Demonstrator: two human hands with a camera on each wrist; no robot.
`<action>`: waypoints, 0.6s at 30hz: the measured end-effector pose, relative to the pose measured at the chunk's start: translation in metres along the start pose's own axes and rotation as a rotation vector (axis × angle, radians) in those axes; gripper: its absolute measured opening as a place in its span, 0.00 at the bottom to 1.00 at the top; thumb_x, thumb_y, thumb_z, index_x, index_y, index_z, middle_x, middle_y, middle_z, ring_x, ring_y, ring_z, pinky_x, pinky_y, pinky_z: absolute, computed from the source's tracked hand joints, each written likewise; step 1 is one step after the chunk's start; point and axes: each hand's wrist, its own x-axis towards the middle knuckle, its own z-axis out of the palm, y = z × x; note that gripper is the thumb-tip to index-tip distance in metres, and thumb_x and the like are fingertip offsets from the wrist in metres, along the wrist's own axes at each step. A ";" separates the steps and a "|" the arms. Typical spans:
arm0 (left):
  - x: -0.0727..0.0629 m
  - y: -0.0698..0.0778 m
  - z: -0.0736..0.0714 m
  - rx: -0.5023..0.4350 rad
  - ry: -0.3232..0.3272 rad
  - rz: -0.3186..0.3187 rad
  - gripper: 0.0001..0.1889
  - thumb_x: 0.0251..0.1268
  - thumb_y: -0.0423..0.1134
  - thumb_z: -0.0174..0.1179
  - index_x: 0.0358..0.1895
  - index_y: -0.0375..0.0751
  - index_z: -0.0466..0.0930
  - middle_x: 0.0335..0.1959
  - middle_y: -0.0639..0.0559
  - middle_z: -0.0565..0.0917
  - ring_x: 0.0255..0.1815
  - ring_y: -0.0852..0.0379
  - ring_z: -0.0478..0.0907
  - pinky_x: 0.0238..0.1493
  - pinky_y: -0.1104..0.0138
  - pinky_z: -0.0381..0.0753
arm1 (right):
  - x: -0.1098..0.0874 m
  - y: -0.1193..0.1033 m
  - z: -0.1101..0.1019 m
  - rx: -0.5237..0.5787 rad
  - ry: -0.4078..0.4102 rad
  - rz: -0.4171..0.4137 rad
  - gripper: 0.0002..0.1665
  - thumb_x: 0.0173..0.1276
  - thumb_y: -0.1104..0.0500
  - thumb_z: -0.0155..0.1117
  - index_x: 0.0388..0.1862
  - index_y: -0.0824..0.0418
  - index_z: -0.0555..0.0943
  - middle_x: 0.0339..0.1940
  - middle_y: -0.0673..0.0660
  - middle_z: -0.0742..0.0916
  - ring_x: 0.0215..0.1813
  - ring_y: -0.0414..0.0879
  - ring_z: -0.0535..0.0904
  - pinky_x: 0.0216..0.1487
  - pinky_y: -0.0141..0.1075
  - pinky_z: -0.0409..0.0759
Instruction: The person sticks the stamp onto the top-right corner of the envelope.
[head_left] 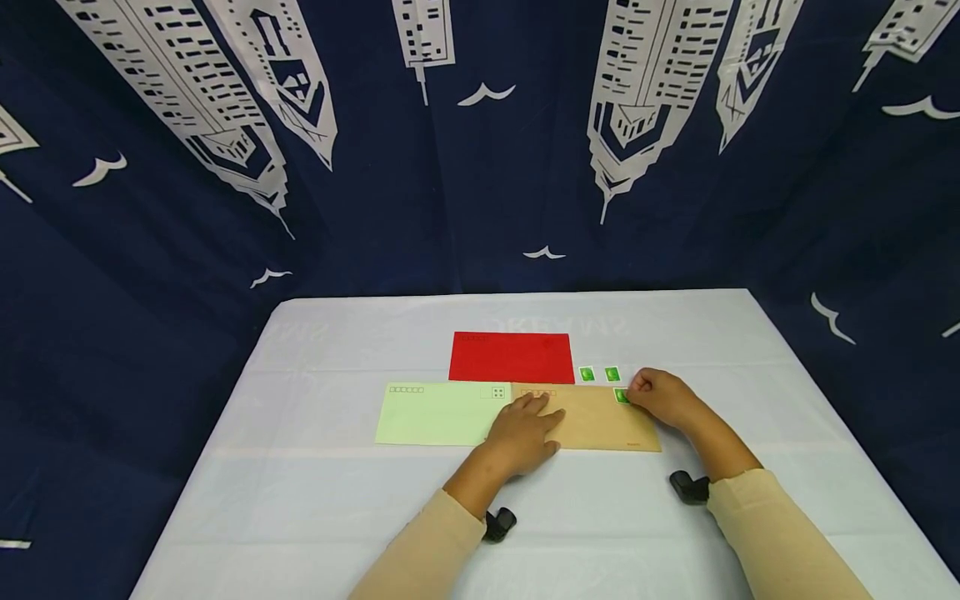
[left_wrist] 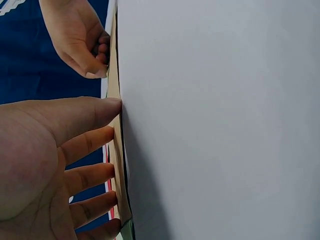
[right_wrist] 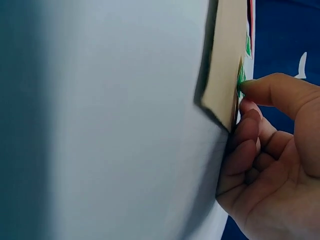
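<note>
A tan envelope (head_left: 592,425) lies on the table, its left end under my left hand (head_left: 522,433). That hand rests with fingers spread, and in the left wrist view its fingertips (left_wrist: 111,170) press down on the paper. At the envelope's upper right corner is a green stamp (head_left: 622,396) with a white border. My right hand (head_left: 666,398) pinches the stamp's right edge between thumb (right_wrist: 255,90) and forefinger, the other fingers curled in. Two more green stamps (head_left: 587,374) lie just above the envelope.
A pale green envelope (head_left: 438,414) lies to the left, meeting the tan one. Behind them is a red envelope (head_left: 512,358). All rest on a white-covered table (head_left: 300,500); a dark blue printed cloth (head_left: 450,192) hangs behind. Each wrist carries a small black camera (head_left: 500,525).
</note>
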 end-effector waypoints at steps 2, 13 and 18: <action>0.000 0.000 0.000 -0.003 -0.001 0.000 0.29 0.74 0.51 0.57 0.76 0.59 0.67 0.81 0.52 0.63 0.82 0.50 0.56 0.79 0.57 0.62 | 0.000 0.001 0.000 0.011 0.000 0.010 0.11 0.72 0.55 0.60 0.37 0.63 0.77 0.29 0.53 0.78 0.34 0.45 0.72 0.35 0.35 0.71; 0.001 0.000 0.001 0.003 -0.011 0.000 0.29 0.74 0.52 0.57 0.76 0.58 0.67 0.81 0.52 0.62 0.82 0.50 0.56 0.79 0.56 0.62 | -0.003 0.008 -0.006 0.214 -0.074 -0.005 0.17 0.71 0.60 0.60 0.53 0.67 0.71 0.35 0.53 0.77 0.39 0.44 0.73 0.39 0.31 0.75; 0.001 -0.001 0.000 0.008 -0.009 0.000 0.29 0.74 0.52 0.57 0.76 0.58 0.67 0.81 0.52 0.63 0.82 0.49 0.56 0.79 0.56 0.62 | -0.003 0.011 -0.007 0.258 -0.078 -0.016 0.19 0.71 0.61 0.58 0.57 0.68 0.70 0.35 0.54 0.78 0.39 0.44 0.73 0.40 0.31 0.75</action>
